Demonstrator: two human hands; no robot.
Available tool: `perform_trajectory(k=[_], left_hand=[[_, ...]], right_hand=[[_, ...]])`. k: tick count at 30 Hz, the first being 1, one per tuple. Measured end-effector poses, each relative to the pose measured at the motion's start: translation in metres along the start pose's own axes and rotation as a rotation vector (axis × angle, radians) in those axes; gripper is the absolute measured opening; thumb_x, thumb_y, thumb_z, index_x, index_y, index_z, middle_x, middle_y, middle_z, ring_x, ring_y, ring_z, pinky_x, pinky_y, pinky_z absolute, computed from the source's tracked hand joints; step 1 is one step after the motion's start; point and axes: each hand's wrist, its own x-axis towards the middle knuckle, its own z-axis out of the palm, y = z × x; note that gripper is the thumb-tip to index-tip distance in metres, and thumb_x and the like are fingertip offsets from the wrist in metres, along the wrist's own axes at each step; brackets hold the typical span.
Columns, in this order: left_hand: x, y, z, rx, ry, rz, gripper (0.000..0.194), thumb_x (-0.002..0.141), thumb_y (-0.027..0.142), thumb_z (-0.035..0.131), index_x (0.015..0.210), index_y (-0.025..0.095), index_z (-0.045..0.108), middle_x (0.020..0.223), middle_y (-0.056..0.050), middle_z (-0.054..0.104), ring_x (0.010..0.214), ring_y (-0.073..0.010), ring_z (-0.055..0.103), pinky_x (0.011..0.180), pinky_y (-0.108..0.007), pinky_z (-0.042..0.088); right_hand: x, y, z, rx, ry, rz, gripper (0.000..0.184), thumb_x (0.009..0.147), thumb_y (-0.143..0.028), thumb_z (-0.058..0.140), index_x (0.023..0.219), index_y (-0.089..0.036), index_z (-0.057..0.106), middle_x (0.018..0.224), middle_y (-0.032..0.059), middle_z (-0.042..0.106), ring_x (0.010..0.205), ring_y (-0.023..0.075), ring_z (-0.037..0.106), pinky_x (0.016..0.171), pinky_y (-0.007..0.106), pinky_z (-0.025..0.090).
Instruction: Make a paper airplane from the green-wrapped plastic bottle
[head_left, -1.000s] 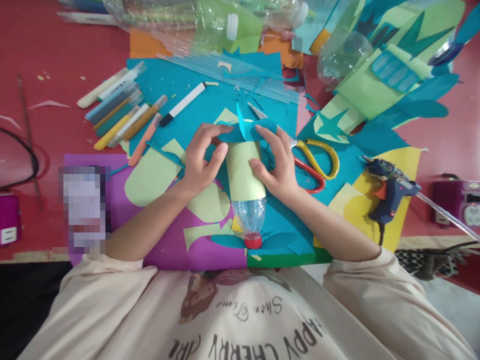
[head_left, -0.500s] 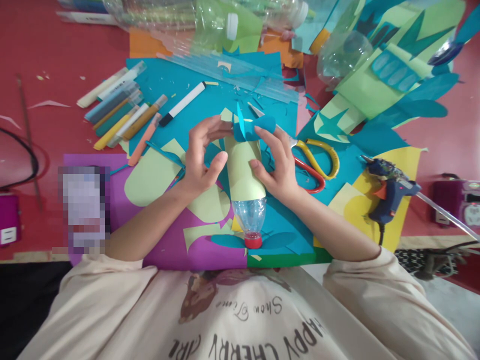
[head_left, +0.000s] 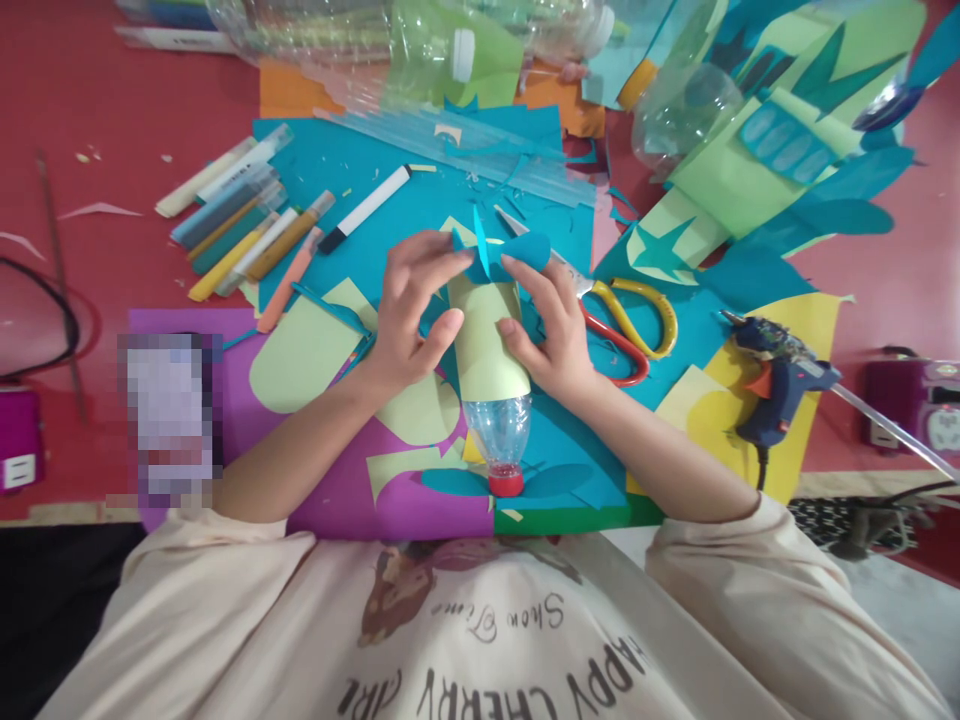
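Observation:
A small plastic bottle [head_left: 499, 430] lies with its red cap [head_left: 505, 480] toward me, wrapped in a pale green paper sleeve [head_left: 489, 345]. Blue paper fins [head_left: 529, 250] stand at its far end. From the left, my left hand [head_left: 416, 310] curls around the bottle, fingertips on the blue paper and thumb by the sleeve's edge. On the other side my right hand [head_left: 553, 325] has its thumb against the sleeve and its index fingertip on a fin. Between them the hands hold the bottle. Scissors [head_left: 637, 320] with yellow and red handles lie just right, partly behind my right hand.
A glue gun [head_left: 784, 385] rests on yellow paper at right. Several markers [head_left: 247, 230] lie at left, near a blurred-out phone-like object [head_left: 171, 415]. Clear plastic bottles [head_left: 315, 30] line the back. A green and blue paper craft [head_left: 720, 200] stands back right.
My left fingers have moved right onto the blue paper, and the left thumb has come closer to the sleeve. My right index finger has shifted slightly left along the fins. The bottle stays put.

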Motion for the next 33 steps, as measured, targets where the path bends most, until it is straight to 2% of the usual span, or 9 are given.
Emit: perform_trajectory(k=[2, 5, 8, 10, 13, 21, 29, 33], left_hand=[[0.003, 0.003, -0.002, 0.090, 0.010, -0.002, 0.037, 0.098, 0.052, 0.031, 0.128, 0.039, 0.049, 0.139, -0.003, 0.048, 0.131, -0.0212, 0.049, 0.106, -0.044, 0.049], [0.005, 0.006, -0.005, 0.161, 0.000, -0.074, 0.039, 0.098, 0.052, 0.025, 0.120, 0.041, 0.055, 0.147, 0.000, 0.041, 0.138, -0.0210, 0.042, 0.113, -0.045, 0.041], [0.005, 0.007, -0.005, 0.183, -0.049, -0.051, 0.040, 0.099, 0.051, 0.023, 0.121, 0.042, 0.055, 0.141, 0.002, 0.052, 0.134, -0.0205, 0.048, 0.118, -0.046, 0.032], [0.005, 0.008, -0.005, 0.179, -0.103, -0.013, 0.042, 0.100, 0.049, 0.021, 0.125, 0.039, 0.053, 0.132, 0.001, 0.061, 0.128, -0.0207, 0.054, 0.120, -0.048, 0.028], [0.005, 0.010, -0.004, 0.175, -0.184, -0.022, 0.046, 0.101, 0.046, 0.018, 0.129, 0.032, 0.051, 0.129, -0.002, 0.065, 0.126, -0.0213, 0.056, 0.120, -0.050, 0.025], [0.006, 0.011, -0.005, 0.104, -0.171, -0.041, 0.042, 0.101, 0.047, 0.024, 0.125, 0.031, 0.055, 0.129, -0.002, 0.065, 0.125, -0.0218, 0.056, 0.119, -0.048, 0.029], [0.006, 0.011, -0.005, 0.145, -0.244, -0.072, 0.046, 0.101, 0.049, 0.021, 0.122, 0.029, 0.057, 0.130, -0.002, 0.065, 0.126, -0.0214, 0.056, 0.117, -0.049, 0.032], [0.004, 0.011, -0.005, 0.191, -0.186, -0.024, 0.042, 0.101, 0.045, 0.024, 0.118, 0.028, 0.058, 0.125, -0.004, 0.067, 0.119, -0.0216, 0.060, 0.111, -0.047, 0.037]], right_hand=[[0.000, -0.001, 0.001, 0.027, -0.010, 0.029, 0.056, 0.095, -0.058, 0.035, 0.137, -0.023, 0.046, 0.118, 0.0125, 0.057, 0.116, 0.0292, 0.055, 0.101, 0.053, 0.047], [-0.002, -0.003, 0.002, 0.051, 0.014, 0.046, 0.056, 0.096, -0.056, 0.036, 0.138, -0.021, 0.045, 0.121, 0.0139, 0.055, 0.116, 0.0282, 0.055, 0.098, 0.050, 0.051], [-0.004, -0.005, 0.005, 0.049, 0.025, 0.057, 0.052, 0.096, -0.053, 0.037, 0.138, -0.022, 0.044, 0.125, 0.0142, 0.052, 0.122, 0.0282, 0.052, 0.099, 0.048, 0.053], [-0.006, -0.006, 0.008, 0.048, 0.035, 0.059, 0.049, 0.097, -0.051, 0.038, 0.137, -0.024, 0.044, 0.128, 0.0143, 0.051, 0.124, 0.0280, 0.051, 0.100, 0.047, 0.053], [-0.007, -0.005, 0.012, 0.052, 0.094, 0.028, 0.048, 0.097, -0.050, 0.038, 0.133, -0.021, 0.046, 0.126, 0.0157, 0.051, 0.121, 0.0280, 0.054, 0.098, 0.046, 0.053], [-0.005, -0.004, 0.009, 0.025, 0.042, 0.039, 0.050, 0.097, -0.054, 0.036, 0.134, -0.022, 0.048, 0.121, 0.0137, 0.053, 0.117, 0.0283, 0.056, 0.102, 0.050, 0.048], [-0.004, -0.006, 0.007, 0.003, -0.030, 0.084, 0.057, 0.096, -0.059, 0.029, 0.133, -0.021, 0.050, 0.113, 0.0131, 0.053, 0.109, 0.0288, 0.056, 0.100, 0.053, 0.048], [-0.002, -0.007, 0.005, -0.002, -0.033, 0.077, 0.058, 0.097, -0.058, 0.027, 0.137, -0.022, 0.047, 0.114, 0.0124, 0.053, 0.117, 0.0296, 0.052, 0.105, 0.054, 0.043]])
